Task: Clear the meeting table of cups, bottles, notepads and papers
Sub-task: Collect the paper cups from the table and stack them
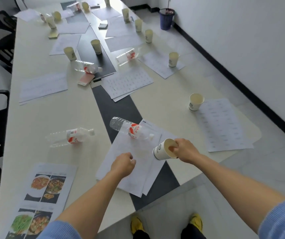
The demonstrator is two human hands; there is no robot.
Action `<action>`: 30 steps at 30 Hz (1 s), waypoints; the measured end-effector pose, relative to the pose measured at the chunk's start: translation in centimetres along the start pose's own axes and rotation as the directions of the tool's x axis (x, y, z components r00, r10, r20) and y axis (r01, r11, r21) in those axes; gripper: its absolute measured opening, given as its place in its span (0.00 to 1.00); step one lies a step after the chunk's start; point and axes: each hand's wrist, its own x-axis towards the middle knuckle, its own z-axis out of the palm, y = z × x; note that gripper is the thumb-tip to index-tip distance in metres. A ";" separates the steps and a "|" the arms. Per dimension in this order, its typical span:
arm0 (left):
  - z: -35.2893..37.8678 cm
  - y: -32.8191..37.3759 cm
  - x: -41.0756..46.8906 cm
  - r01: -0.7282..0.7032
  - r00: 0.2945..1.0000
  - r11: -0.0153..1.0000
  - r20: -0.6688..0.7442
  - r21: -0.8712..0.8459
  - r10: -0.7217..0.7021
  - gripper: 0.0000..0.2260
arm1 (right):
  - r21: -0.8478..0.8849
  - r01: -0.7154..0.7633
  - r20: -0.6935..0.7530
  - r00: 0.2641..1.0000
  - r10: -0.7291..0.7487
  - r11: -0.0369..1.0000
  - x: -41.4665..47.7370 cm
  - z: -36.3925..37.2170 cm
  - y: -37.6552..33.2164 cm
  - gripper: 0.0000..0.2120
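Two sheets with food photos (48, 185) lie on the counter (43, 118), well left of the dark strip (115, 109) that runs down its middle. Nearer the strip, also on its left, a clear bottle (69, 137) lies on its side with its white cap toward the strip. Over the strip, the left hand (123, 163) hovers above a stack of papers (143, 169); its grip is closed, fingers curled, with nothing seen in it. A second bottle (129, 129) lies on the far end of that stack, at the strip's right edge. Just right of the strip, the right hand (184, 150) has its grip clamped on the rim of a paper cup (162, 150), tipped sideways above the papers. Farther right stand an upright cup (196, 101) and a printed sheet (222, 125).
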 end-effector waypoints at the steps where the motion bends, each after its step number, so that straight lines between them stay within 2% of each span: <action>1: 0.0 2.4 0.0 0.020 1.000 0.986 -0.001 -0.165 -0.020 0.12 | 0.037 0.009 -0.016 1.000 -0.008 0.999 -0.1 -1.7 0.8 0.07; 3: -0.2 6.9 0.0 0.066 0.998 0.899 0.037 -0.432 -0.056 0.12 | 0.086 0.049 -0.031 0.998 -0.046 0.995 -0.1 -4.7 2.2 0.08; 6: -0.2 12.7 -0.2 0.105 0.994 0.737 0.081 -0.668 -0.068 0.15 | 0.142 0.118 -0.046 0.993 -0.113 0.983 0.3 -9.0 4.2 0.07; 11: 0.3 20.0 0.1 0.117 0.993 0.569 0.114 -0.814 -0.042 0.18 | 0.206 0.182 0.005 0.982 -0.187 0.962 2.3 -14.4 6.9 0.06; 16: 0.0 22.5 0.9 0.159 0.987 0.364 0.154 -0.918 -0.044 0.19 | 0.225 0.199 0.040 0.976 -0.214 0.954 4.7 -15.9 7.9 0.09; 20: -1.3 22.8 2.8 0.148 0.987 0.314 0.158 -0.938 0.006 0.12 | 0.242 0.197 0.124 0.965 -0.232 0.950 7.6 -15.7 7.5 0.09; 22: -2.2 22.8 4.6 0.168 0.984 0.257 0.178 -0.952 0.014 0.10 | 0.228 0.195 0.164 0.958 -0.235 0.954 9.1 -16.2 6.9 0.08; 25: -3.7 22.5 7.5 0.202 0.979 0.164 0.200 -0.966 -0.030 0.12 | 0.134 0.178 0.115 0.974 -0.193 0.975 11.9 -17.9 6.4 0.09; 28: -4.5 21.8 9.8 0.220 0.972 0.115 0.209 -0.969 -0.103 0.10 | -0.231 0.159 -0.096 0.978 -0.185 0.960 15.0 -20.3 6.3 0.17; 30: -4.8 21.4 11.4 0.238 0.961 0.094 0.220 -0.967 -0.165 0.08 | -0.394 0.151 -0.123 0.969 -0.215 0.906 17.6 -21.5 6.3 0.27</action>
